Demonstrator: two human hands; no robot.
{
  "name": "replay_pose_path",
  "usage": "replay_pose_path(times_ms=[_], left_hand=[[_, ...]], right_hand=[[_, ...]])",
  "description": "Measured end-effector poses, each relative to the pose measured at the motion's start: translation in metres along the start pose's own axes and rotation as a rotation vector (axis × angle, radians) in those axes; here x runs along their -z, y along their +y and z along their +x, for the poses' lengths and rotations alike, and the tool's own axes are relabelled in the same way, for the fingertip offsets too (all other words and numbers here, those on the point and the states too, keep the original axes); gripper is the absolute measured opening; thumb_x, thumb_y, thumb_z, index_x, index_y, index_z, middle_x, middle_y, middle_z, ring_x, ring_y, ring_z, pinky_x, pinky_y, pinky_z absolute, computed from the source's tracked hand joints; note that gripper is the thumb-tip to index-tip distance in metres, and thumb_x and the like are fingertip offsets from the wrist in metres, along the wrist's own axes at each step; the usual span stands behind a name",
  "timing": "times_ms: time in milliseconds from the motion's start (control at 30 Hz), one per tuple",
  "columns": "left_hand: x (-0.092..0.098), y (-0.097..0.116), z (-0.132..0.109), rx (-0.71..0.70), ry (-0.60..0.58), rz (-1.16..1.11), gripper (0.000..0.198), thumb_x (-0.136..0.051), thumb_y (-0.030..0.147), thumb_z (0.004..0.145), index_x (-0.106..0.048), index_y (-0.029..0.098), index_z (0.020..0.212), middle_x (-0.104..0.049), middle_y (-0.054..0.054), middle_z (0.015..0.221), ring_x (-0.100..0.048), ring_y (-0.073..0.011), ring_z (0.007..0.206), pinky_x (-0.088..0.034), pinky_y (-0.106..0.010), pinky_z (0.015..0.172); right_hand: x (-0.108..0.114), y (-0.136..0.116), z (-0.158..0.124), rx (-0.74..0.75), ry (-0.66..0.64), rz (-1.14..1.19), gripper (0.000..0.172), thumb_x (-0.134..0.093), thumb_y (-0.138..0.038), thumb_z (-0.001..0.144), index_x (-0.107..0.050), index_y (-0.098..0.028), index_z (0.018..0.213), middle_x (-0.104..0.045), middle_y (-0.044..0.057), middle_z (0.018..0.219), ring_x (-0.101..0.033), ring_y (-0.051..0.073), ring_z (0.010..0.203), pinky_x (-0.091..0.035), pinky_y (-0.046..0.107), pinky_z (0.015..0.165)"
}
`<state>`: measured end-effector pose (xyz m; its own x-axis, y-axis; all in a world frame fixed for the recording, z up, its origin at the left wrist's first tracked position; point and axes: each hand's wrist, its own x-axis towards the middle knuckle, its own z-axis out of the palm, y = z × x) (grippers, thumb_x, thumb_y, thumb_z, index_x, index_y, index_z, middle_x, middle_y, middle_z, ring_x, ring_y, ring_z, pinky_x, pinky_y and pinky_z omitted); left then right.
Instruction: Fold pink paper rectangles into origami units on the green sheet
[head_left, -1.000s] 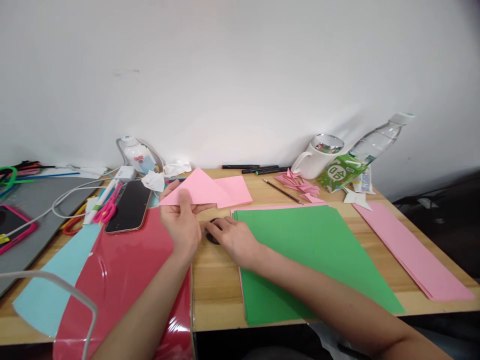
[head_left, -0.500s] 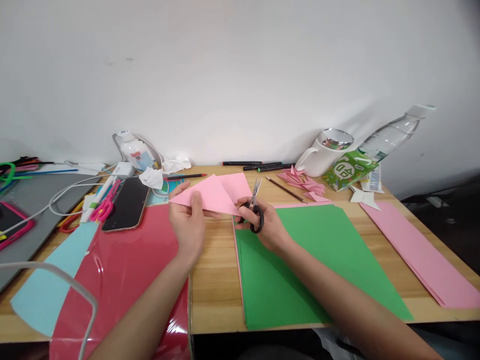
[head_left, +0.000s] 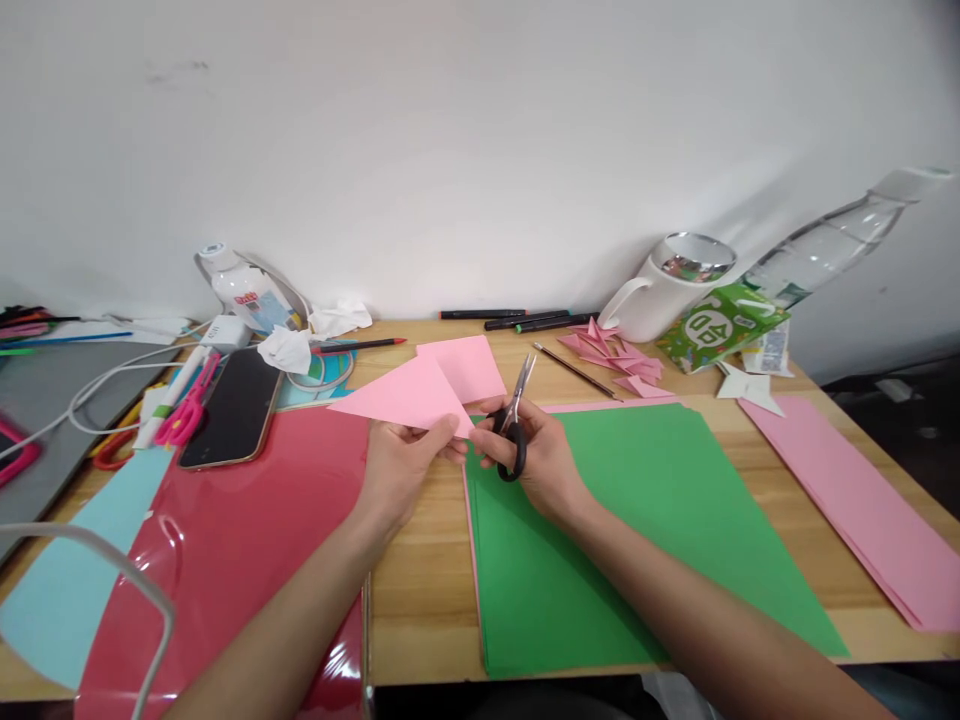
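A folded pink paper triangle is pinched near its right corner by my left hand, thumb on top and fingers beneath. My right hand is closed around small black-handled scissors, whose blades point up and away from me. Its thumb and finger also meet the right tip of the triangle. Behind the triangle lies another pink paper piece, partly covered by it. Below my right hand and forearm is a stack of green paper with pink edges showing underneath.
Several pink cut scraps lie by a white mug. A green packet and a clear bottle stand beside it. Pink strips lie right. On the left are a phone, pink scissors and a red sheet.
My left hand has slid from the triangle's left side toward its right corner, close to my right hand. The scissors stay in my right hand. The view has shifted slightly.
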<state>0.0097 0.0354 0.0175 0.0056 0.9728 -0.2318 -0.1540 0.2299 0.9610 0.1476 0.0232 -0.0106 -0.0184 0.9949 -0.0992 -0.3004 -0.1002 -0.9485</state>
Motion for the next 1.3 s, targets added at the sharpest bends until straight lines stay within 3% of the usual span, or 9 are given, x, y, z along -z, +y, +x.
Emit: replay_pose_path(times_ms=[133, 367, 533, 633, 767, 867, 1133, 1300], left_hand=[[-0.001, 0.003, -0.001, 0.002, -0.001, 0.004, 0.016, -0.071, 0.025, 0.063, -0.066, 0.010, 0.065, -0.068, -0.004, 0.056, -0.059, -0.0116, 0.045, -0.050, -0.021, 0.046], [0.000, -0.001, 0.001, 0.002, -0.137, 0.019, 0.014, -0.071, 0.024, 0.064, -0.067, 0.011, 0.060, -0.067, -0.005, 0.055, -0.061, -0.0135, 0.048, -0.051, -0.023, 0.049], [0.002, 0.005, 0.000, -0.049, -0.038, 0.067, 0.017, -0.066, 0.023, 0.067, -0.064, 0.013, 0.053, -0.063, -0.002, 0.049, -0.055, -0.0103, 0.042, -0.046, -0.021, 0.045], [0.007, 0.010, 0.001, -0.119, 0.036, 0.030, 0.017, -0.066, 0.022, 0.068, -0.064, 0.014, 0.053, -0.063, -0.001, 0.050, -0.054, -0.0088, 0.042, -0.044, -0.019, 0.045], [0.013, 0.012, 0.002, -0.162, 0.032, -0.031, 0.016, -0.067, 0.021, 0.069, -0.065, 0.014, 0.055, -0.064, -0.001, 0.052, -0.056, -0.0103, 0.046, -0.046, -0.020, 0.049], [0.014, 0.013, 0.000, -0.178, 0.037, -0.042, 0.014, -0.068, 0.020, 0.069, -0.067, 0.014, 0.057, -0.066, -0.002, 0.055, -0.059, -0.0119, 0.048, -0.048, -0.022, 0.051], [0.014, 0.015, -0.004, -0.222, 0.023, -0.020, 0.017, -0.065, 0.019, 0.070, -0.065, 0.015, 0.054, -0.064, -0.001, 0.051, -0.056, -0.0112, 0.044, -0.047, -0.022, 0.047], [0.015, 0.010, -0.006, -0.241, 0.024, 0.116, 0.016, -0.065, 0.021, 0.071, -0.066, 0.015, 0.056, -0.069, -0.003, 0.057, -0.064, -0.0158, 0.052, -0.052, -0.024, 0.053]], right_hand=[[0.000, 0.001, -0.001, 0.001, -0.015, 0.010, 0.043, -0.082, -0.034, 0.057, -0.059, -0.019, 0.090, -0.061, -0.004, 0.067, -0.055, 0.010, 0.056, -0.050, 0.022, 0.048], [-0.001, -0.002, -0.005, 0.010, -0.019, 0.006, 0.041, -0.081, -0.035, 0.060, -0.057, -0.019, 0.088, -0.062, -0.003, 0.066, -0.055, 0.009, 0.053, -0.050, 0.023, 0.047], [-0.001, -0.002, -0.005, -0.011, -0.051, -0.022, 0.040, -0.080, -0.036, 0.062, -0.057, -0.020, 0.089, -0.060, -0.004, 0.066, -0.052, 0.008, 0.051, -0.047, 0.023, 0.048], [-0.002, -0.004, -0.007, -0.036, -0.186, -0.061, 0.037, -0.079, -0.034, 0.064, -0.057, -0.019, 0.090, -0.058, -0.004, 0.066, -0.052, 0.009, 0.053, -0.044, 0.023, 0.052], [-0.004, -0.007, -0.013, -0.053, -0.477, -0.049, 0.036, -0.077, -0.035, 0.068, -0.059, -0.019, 0.095, -0.057, -0.002, 0.073, -0.051, 0.010, 0.063, -0.042, 0.024, 0.060], [-0.005, -0.006, -0.017, -0.036, -0.575, -0.024, 0.037, -0.075, -0.038, 0.070, -0.058, -0.019, 0.097, -0.056, -0.001, 0.077, -0.051, 0.011, 0.070, -0.042, 0.025, 0.065], [-0.006, -0.003, -0.017, -0.037, -0.536, -0.120, 0.037, -0.072, -0.043, 0.072, -0.057, -0.018, 0.094, -0.054, -0.002, 0.071, -0.047, 0.010, 0.062, -0.041, 0.025, 0.061], [-0.007, -0.007, -0.018, -0.036, -0.550, -0.173, 0.040, -0.073, -0.047, 0.069, -0.059, -0.018, 0.094, -0.054, -0.002, 0.072, -0.048, 0.011, 0.063, -0.041, 0.026, 0.061]])
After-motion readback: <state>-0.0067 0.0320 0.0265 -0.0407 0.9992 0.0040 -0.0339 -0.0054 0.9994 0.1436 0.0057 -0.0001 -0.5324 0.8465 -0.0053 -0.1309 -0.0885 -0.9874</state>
